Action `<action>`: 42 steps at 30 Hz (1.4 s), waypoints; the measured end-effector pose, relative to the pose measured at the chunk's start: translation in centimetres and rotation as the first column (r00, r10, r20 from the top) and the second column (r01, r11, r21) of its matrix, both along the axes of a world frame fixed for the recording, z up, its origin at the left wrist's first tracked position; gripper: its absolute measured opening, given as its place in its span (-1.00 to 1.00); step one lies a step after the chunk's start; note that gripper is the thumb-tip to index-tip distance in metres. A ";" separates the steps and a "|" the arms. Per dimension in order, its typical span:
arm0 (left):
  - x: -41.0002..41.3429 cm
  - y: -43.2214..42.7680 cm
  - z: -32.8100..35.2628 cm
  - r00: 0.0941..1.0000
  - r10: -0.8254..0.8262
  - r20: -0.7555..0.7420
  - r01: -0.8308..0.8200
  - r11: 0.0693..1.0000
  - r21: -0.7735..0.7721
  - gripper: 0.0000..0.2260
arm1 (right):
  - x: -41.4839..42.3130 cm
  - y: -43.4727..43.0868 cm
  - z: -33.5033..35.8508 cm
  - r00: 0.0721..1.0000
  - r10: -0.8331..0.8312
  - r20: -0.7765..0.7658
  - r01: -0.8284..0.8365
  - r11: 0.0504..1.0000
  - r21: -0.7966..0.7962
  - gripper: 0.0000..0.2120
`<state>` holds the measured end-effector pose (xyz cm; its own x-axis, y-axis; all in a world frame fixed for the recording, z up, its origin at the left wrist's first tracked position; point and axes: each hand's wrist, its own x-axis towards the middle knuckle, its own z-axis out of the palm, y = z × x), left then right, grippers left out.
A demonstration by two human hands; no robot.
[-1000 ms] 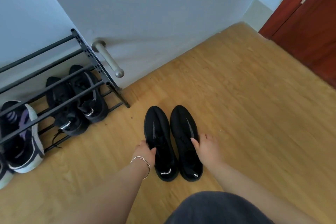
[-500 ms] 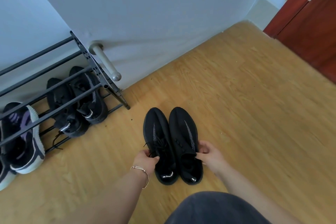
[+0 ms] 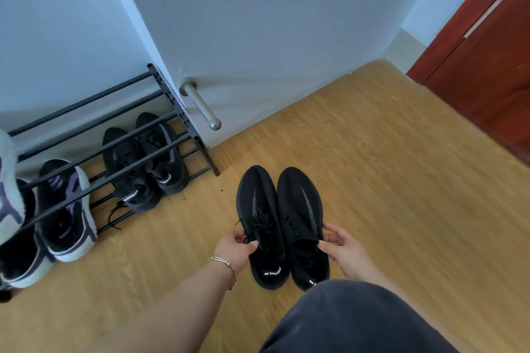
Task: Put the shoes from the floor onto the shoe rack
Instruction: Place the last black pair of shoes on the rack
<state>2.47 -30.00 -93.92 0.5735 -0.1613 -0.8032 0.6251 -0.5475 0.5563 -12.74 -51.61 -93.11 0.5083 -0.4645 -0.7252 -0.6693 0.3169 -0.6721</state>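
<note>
Two black knit sneakers stand side by side on the wooden floor, toes pointing away from me. My left hand (image 3: 238, 246) pinches the collar edge of the left black sneaker (image 3: 259, 209). My right hand (image 3: 341, 249) grips the outer collar of the right black sneaker (image 3: 301, 203). The black metal shoe rack (image 3: 114, 135) stands against the wall to the left, about a shoe's length from the pair.
The rack's bottom tier holds another black sneaker pair (image 3: 143, 163) and a black-purple-white pair (image 3: 66, 209). A door with a metal handle (image 3: 200, 106) stands just right of the rack. A red-brown door (image 3: 487, 60) is at the far right. My dark-clothed knee (image 3: 358, 321) fills the bottom.
Both hands have shifted from the shoes' sides onto the collars and pinched them. The view has moved slightly closer; the shoes have stayed on the floor.
</note>
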 end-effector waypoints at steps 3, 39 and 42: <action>0.9 0.3 2.2 0.999 -0.022 0.038 0.024 0.999 -0.049 -0.65 | 0.6 0.1 2.1 0.999 -0.024 0.045 0.025 1.000 -0.005 -0.49; 4.2 14.6 16.6 0.987 0.077 0.140 -0.012 0.911 -0.413 -0.78 | 4.3 12.7 16.8 0.920 -0.012 0.391 0.020 1.000 -0.017 -0.61; 5.9 16.5 17.5 0.979 0.120 0.165 -0.036 0.897 -0.442 -0.86 | 7.0 13.8 17.5 0.904 0.031 0.427 -0.023 0.999 -0.023 -0.59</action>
<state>8.39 -13.52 -76.45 0.7285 -0.4182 -0.5426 0.5198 -0.1785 0.8354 -5.75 -37.78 -75.61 0.7803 -0.4566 -0.4274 -0.3244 0.2888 -0.9007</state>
